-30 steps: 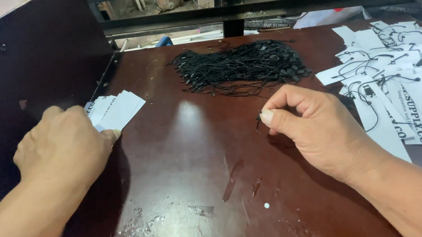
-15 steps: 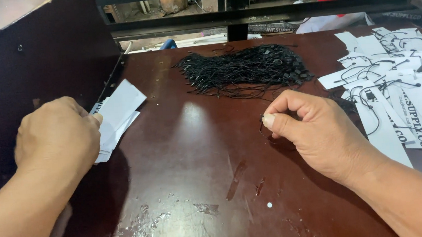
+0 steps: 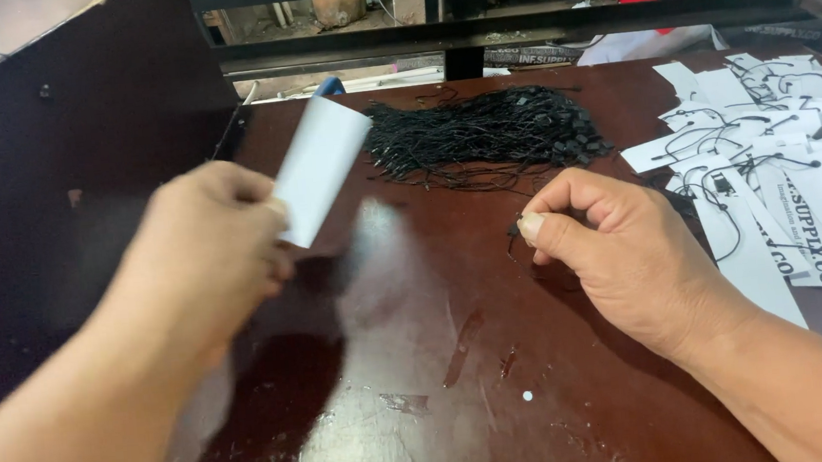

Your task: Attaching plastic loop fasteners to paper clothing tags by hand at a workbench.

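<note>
My left hand (image 3: pixel 203 262) is raised above the dark brown table (image 3: pixel 422 377) and holds a white paper tag (image 3: pixel 320 168), blurred by motion. My right hand (image 3: pixel 618 254) rests on the table right of centre, thumb and forefinger pinched on a thin black string (image 3: pixel 515 231). A heap of black strings (image 3: pixel 486 132) lies at the far middle of the table, just beyond my right hand.
A spread of white tags with black strings attached (image 3: pixel 777 163) covers the right side of the table. A dark upright panel (image 3: pixel 63 161) stands along the left. A black metal frame (image 3: pixel 512 27) runs across behind the table.
My left hand has lifted one white tag off the table's left edge and carried it up and to the right. My right hand has stayed pinched in place.
</note>
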